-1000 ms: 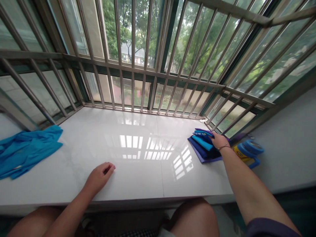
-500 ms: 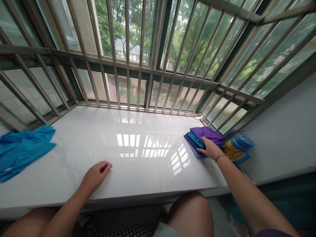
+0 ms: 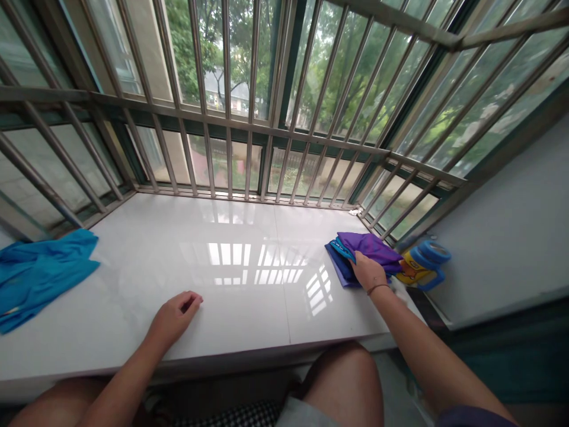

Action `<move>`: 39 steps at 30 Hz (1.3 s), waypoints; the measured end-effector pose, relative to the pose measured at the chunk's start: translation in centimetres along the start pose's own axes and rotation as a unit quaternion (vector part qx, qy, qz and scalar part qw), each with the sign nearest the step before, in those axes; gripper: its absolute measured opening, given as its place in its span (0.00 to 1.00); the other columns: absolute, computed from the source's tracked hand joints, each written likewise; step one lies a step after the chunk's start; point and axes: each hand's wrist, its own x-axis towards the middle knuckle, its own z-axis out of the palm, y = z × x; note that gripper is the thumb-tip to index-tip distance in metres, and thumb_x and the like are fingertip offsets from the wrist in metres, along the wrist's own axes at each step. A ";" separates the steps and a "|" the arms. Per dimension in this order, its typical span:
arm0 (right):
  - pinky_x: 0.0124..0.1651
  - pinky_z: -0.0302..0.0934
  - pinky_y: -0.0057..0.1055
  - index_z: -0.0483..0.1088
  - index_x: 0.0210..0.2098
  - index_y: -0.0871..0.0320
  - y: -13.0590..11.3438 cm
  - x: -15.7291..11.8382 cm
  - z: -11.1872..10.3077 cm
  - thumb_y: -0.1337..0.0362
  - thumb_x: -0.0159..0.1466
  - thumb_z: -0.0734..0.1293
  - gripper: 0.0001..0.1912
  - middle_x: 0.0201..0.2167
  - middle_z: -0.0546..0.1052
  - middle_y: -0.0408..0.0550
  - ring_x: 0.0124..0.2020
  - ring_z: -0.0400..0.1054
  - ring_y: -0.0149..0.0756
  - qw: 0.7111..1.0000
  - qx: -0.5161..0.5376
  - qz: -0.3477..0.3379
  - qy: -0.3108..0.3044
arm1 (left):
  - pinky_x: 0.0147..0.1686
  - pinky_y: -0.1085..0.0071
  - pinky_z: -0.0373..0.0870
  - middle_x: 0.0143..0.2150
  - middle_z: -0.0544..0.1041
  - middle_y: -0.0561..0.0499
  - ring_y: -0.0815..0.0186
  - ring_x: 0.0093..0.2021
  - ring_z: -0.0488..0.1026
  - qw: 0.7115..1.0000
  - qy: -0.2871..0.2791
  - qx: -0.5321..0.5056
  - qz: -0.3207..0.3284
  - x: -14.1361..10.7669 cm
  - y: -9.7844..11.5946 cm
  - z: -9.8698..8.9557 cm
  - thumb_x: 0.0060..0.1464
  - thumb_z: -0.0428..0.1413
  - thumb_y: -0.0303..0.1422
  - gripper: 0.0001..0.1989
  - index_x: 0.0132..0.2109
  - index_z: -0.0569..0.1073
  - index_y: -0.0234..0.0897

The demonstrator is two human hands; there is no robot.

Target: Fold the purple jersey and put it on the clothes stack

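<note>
My right hand (image 3: 370,273) is at the near side of a stack of folded cloths, its fingers closed on the edge of the layers. The top piece is a purple cloth (image 3: 371,249). Bright and dark blue layers (image 3: 341,252) show at the left edge, with a paler violet one beneath. Some fingertips are hidden among the folds. My left hand (image 3: 175,317) rests near the front of the white sill with its fingers curled loosely together and nothing visible in them. Far to the left lies a rumpled bright blue cloth (image 3: 44,270).
A blue and yellow bottle (image 3: 424,261) with a handle stands right of the stack, against the wall. A dark flat object (image 3: 427,308) lies near it. Metal bars (image 3: 226,157) enclose the glossy white sill (image 3: 240,320) in front of the windows. My knees are below its front edge.
My right hand has shifted slightly left and down along the stack, and its fingers have drawn together on the layers. My left hand has stayed put. The view has turned slightly.
</note>
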 end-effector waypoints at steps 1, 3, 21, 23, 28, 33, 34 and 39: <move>0.46 0.70 0.36 0.74 0.58 0.62 -0.7 -0.6 0.0 0.55 0.79 0.56 0.23 0.50 0.83 0.66 0.47 0.81 0.49 1.000 -0.001 -0.002 0.009 | 0.40 0.67 0.71 0.36 0.84 0.52 0.58 0.38 0.79 1.000 0.000 0.001 -0.001 0.0 0.0 0.0 0.63 0.51 0.52 0.21 0.37 0.80 0.44; 0.47 0.69 0.36 0.75 0.57 0.62 -1.5 -1.1 -0.2 0.52 0.79 0.56 0.24 0.51 0.82 0.67 0.49 0.81 0.50 1.000 0.006 -0.004 0.015 | 0.40 0.67 0.71 0.36 0.84 0.52 0.58 0.38 0.79 1.000 0.000 0.003 -0.003 0.0 0.0 0.0 0.63 0.51 0.52 0.21 0.37 0.80 0.44; 0.71 0.45 0.79 0.61 0.77 0.42 -0.7 6.2 1.0 0.34 0.74 0.51 0.39 0.80 0.54 0.53 0.78 0.50 0.66 0.982 0.133 0.105 -0.079 | 0.40 0.65 0.70 0.35 0.82 0.52 0.57 0.38 0.78 1.000 0.004 -0.014 -0.009 0.1 0.8 -0.2 0.63 0.52 0.51 0.19 0.36 0.79 0.44; 0.71 0.42 0.80 0.59 0.77 0.41 -0.8 5.6 1.7 0.31 0.72 0.50 0.42 0.81 0.52 0.53 0.79 0.47 0.67 0.981 0.146 0.104 -0.076 | 0.40 0.64 0.70 0.34 0.82 0.51 0.58 0.37 0.78 1.000 0.012 -0.014 -0.007 0.0 1.2 -0.2 0.64 0.51 0.50 0.19 0.35 0.78 0.43; 0.73 0.36 0.79 0.57 0.79 0.42 -0.1 5.5 2.1 0.28 0.70 0.47 0.47 0.82 0.47 0.52 0.80 0.42 0.68 0.977 0.158 0.126 -0.069 | 0.42 0.63 0.71 0.34 0.80 0.49 0.58 0.37 0.77 0.999 0.013 -0.022 0.021 -0.7 2.6 -0.1 0.66 0.50 0.43 0.16 0.34 0.76 0.42; 0.72 0.37 0.80 0.57 0.78 0.41 -0.6 4.8 3.4 0.27 0.66 0.45 0.50 0.82 0.47 0.52 0.80 0.43 0.71 0.976 0.174 0.125 -0.036 | 0.52 0.57 0.74 0.41 0.82 0.42 0.54 0.45 0.78 0.993 0.088 0.052 0.055 0.2 0.4 -2.9 0.66 0.52 0.35 0.10 0.41 0.77 0.40; 0.72 0.38 0.80 0.57 0.78 0.41 -0.8 4.3 3.6 0.27 0.65 0.46 0.50 0.82 0.48 0.53 0.80 0.43 0.71 0.977 0.175 0.121 -0.027 | 0.57 0.55 0.73 0.45 0.82 0.40 0.51 0.49 0.77 0.988 0.120 0.088 0.054 0.5 -0.7 -4.4 0.65 0.52 0.33 0.10 0.44 0.78 0.39; 0.73 0.41 0.74 0.57 0.78 0.41 -2.0 1.4 3.8 0.28 0.61 0.50 0.52 0.80 0.54 0.57 0.79 0.45 0.73 0.980 0.162 0.112 -0.002 | 0.72 0.47 0.58 0.70 0.68 0.22 0.40 0.74 0.61 0.927 0.245 0.247 -0.141 2.5 -7.8 -14.3 0.64 0.52 0.31 0.25 0.64 0.68 0.21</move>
